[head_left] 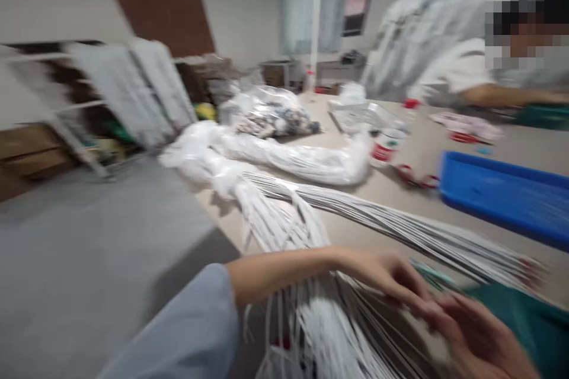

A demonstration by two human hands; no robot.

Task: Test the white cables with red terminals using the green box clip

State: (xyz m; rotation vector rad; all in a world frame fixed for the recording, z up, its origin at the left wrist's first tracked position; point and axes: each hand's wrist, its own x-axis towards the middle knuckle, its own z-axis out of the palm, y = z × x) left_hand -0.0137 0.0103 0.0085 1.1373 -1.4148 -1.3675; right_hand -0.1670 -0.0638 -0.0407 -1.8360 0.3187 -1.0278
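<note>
My left hand [393, 278] reaches across from a grey-blue sleeve, and its fingertips meet those of my right hand [482, 331] at the lower right. Both hands look closed in a pinch; blur hides whatever lies between the fingers. Beneath my left forearm a bundle of white cords [284, 225] spills over the table's near edge. A straighter bundle of thin white cables [368, 207] runs across the table just beyond my hands, its far-right ends reddish and smeared. Dark green material [524, 320] lies beside my right hand.
A blue tray [507, 192] sits at the right, near red-handled scissors [415, 177] and a white-and-red container [386, 147]. Plastic-wrapped cords [306, 160] and a clear bag [271, 112] lie farther back. Another person's arm [498, 95] rests across the table. Grey floor [89, 249] lies left.
</note>
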